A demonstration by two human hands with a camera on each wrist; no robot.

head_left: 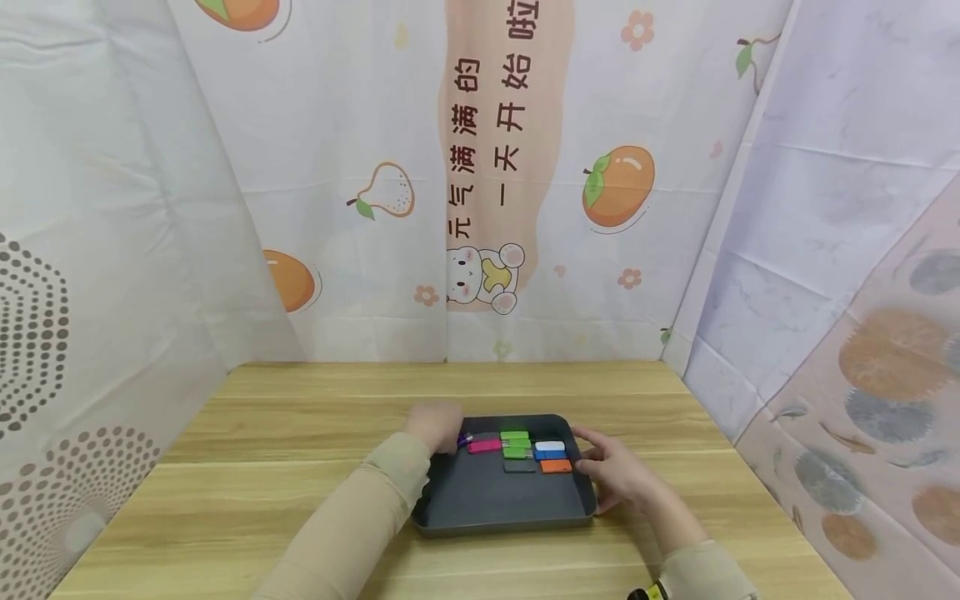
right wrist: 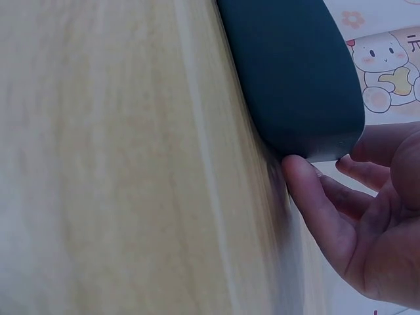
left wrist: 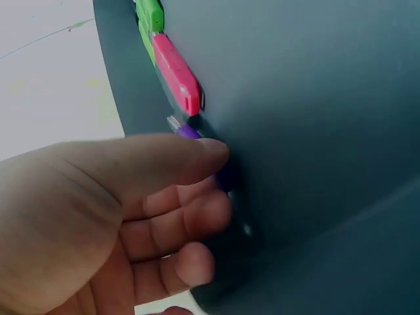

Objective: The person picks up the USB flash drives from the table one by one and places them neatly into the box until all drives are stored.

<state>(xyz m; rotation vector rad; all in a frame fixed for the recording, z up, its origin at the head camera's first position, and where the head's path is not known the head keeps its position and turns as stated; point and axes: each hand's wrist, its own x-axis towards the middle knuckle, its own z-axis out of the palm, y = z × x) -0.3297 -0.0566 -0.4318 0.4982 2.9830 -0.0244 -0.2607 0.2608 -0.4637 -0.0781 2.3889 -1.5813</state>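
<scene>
A dark grey tray point(head_left: 510, 504) sits on the table with several USB sticks towards its far side. At its far left corner my left hand point(head_left: 437, 427) pinches a purple USB stick point(left wrist: 187, 132) between thumb and fingers; the metal plug pokes out and the rest is mostly hidden. Beside it lies a pink USB stick point(head_left: 484, 447). Green USB sticks point(head_left: 516, 444) come next to that, then a white one point(head_left: 550, 447), a blue one point(head_left: 550, 455), an orange one point(head_left: 557, 467) and a dark grey one point(head_left: 520, 467). My right hand point(head_left: 617, 467) grips the tray's right wall.
The wood-grain table point(head_left: 285, 442) reaches to a printed curtain point(head_left: 360, 108) at the back, with more curtains on both sides. A small black and yellow object point(head_left: 648, 593) shows by the right sleeve at the bottom edge.
</scene>
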